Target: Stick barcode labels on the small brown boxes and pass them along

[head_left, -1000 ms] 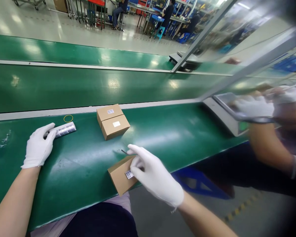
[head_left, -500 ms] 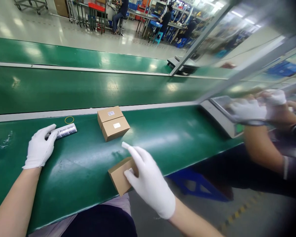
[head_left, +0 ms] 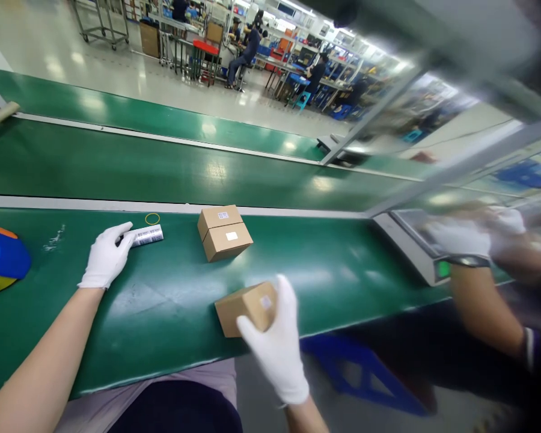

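My left hand (head_left: 107, 255), in a white glove, is closed on one end of a small white roll with printed labels (head_left: 148, 235). Its free end points right, just below a thin yellow ring (head_left: 152, 219) on the green surface. My right hand (head_left: 277, 343), gloved too, grips a small brown cardboard box (head_left: 241, 310) between thumb and fingers near the front edge. A white sticker shows on that box, which is tilted; whether it touches the surface I cannot tell. Farther back sit two similar cardboard boxes (head_left: 225, 233) side by side, each bearing a white label.
A blue tape dispenser-like object (head_left: 9, 258) with orange and yellow parts stands at far left. To the right is a scale (head_left: 415, 246), where a co-worker's gloved hands (head_left: 464, 237) are blurred. A blue stool (head_left: 365, 373) is below the table edge.
The view has swung left, bringing the blue object into sight. My right hand has turned the gripped box and brought its fingers upright around its right side. My left hand keeps the roll.
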### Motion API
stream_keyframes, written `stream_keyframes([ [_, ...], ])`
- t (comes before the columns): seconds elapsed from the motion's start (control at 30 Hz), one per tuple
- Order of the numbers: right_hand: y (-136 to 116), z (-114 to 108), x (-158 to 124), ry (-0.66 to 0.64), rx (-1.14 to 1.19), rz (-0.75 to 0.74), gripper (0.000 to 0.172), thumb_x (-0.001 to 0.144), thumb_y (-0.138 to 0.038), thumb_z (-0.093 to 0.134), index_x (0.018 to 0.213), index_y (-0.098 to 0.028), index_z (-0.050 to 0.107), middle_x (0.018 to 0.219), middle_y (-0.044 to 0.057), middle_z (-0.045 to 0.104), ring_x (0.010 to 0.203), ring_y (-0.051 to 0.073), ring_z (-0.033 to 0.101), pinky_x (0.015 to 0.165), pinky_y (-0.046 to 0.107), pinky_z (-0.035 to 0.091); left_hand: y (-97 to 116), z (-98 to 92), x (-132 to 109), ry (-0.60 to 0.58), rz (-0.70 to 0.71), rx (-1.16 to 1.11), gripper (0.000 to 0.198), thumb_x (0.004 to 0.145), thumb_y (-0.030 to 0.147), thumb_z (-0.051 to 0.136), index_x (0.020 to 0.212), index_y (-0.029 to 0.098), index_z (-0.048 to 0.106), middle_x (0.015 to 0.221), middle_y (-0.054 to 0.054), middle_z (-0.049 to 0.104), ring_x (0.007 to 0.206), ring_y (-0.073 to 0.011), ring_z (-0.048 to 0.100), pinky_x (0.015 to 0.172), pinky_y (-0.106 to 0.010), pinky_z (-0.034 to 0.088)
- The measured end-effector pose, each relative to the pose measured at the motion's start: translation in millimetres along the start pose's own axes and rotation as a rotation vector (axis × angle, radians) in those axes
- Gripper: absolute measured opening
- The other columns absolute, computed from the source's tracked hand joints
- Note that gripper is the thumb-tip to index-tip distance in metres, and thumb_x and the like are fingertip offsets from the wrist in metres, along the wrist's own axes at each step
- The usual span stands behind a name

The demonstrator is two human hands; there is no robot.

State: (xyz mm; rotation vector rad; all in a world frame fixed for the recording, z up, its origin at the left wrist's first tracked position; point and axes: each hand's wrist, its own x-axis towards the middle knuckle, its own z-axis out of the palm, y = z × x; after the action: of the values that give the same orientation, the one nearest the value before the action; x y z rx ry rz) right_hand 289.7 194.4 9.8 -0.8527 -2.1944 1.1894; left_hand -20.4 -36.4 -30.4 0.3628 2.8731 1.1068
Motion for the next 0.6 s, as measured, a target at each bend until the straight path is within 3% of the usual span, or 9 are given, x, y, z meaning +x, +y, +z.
stream_keyframes([
  [0.13, 8, -26, 24, -0.043, 0.885, 0.381, 0.082, 0.089, -0.061, 0.064, 0.159, -0.031, 0.034, 0.152, 0.012, 0.051, 0.141, 0.04, 0.047, 0.118, 0.067, 0.031, -1, -2.7, -1, -0.026, 0.025, 0.006, 0.054, 0.1, 0.051, 0.046, 0.135, 0.016, 0.067, 0.14, -0.013, 0.066, 0.13, -0.0359, 0.06, 0.112, -0.055, 0.047],
  [0.23, 0, -28, 22, -0.14, 1.263, 0.491, 0.076, 0.088, -0.072, 0.056, 0.15, -0.028, 0.05, 0.14, 0.013, 0.063, 0.14, 0.041, 0.048, 0.114, 0.068, 0.036, -8, -1.2, 0, -0.034, 0.059, 0.031, 0.054, 0.101, 0.052, 0.045, 0.134, 0.015, 0.067, 0.138, -0.012, 0.067, 0.129, -0.0406, 0.06, 0.106, -0.061, 0.05],
  [0.33, -6, -21, 17, -0.153, 1.39, 0.516, 0.067, 0.087, -0.072, 0.058, 0.136, -0.027, 0.063, 0.133, 0.011, 0.067, 0.141, 0.04, 0.047, 0.114, 0.066, 0.037, -12, 2.3, 1, 0.06, 0.117, 0.05, 0.051, 0.101, 0.05, 0.045, 0.128, 0.015, 0.07, 0.13, -0.012, 0.071, 0.123, -0.0449, 0.064, 0.098, -0.064, 0.054],
  [0.43, -10, -15, 15, -0.154, 1.461, 0.534, 0.064, 0.087, -0.071, 0.059, 0.132, -0.025, 0.066, 0.132, 0.01, 0.068, 0.142, 0.038, 0.046, 0.116, 0.062, 0.038, 1, 0.9, -9, 0.313, 0.315, 0.059, 0.039, 0.099, 0.038, 0.05, 0.123, 0.015, 0.071, 0.125, -0.01, 0.073, 0.123, -0.0415, 0.064, 0.103, -0.061, 0.052],
  [0.53, -12, -11, 14, -0.191, 1.523, 0.56, 0.067, 0.087, -0.07, 0.061, 0.135, -0.024, 0.062, 0.134, 0.011, 0.066, 0.144, 0.036, 0.045, 0.116, 0.06, 0.039, 42, -4.3, -41, 0.45, 0.624, 0.004, 0.026, 0.097, 0.028, 0.058, 0.117, 0.017, 0.071, 0.117, -0.01, 0.075, 0.116, -0.0333, 0.068, 0.105, -0.053, 0.053],
  [0.6, -14, -8, 12, -0.211, 1.538, 0.58, 0.068, 0.085, -0.069, 0.064, 0.137, -0.024, 0.061, 0.134, 0.011, 0.066, 0.141, 0.037, 0.048, 0.114, 0.06, 0.04, 78, -6.2, -75, 0.332, 0.817, -0.103, 0.027, 0.097, 0.024, 0.06, 0.123, 0.02, 0.067, 0.12, -0.009, 0.073, 0.116, -0.0303, 0.067, 0.106, -0.051, 0.052],
])
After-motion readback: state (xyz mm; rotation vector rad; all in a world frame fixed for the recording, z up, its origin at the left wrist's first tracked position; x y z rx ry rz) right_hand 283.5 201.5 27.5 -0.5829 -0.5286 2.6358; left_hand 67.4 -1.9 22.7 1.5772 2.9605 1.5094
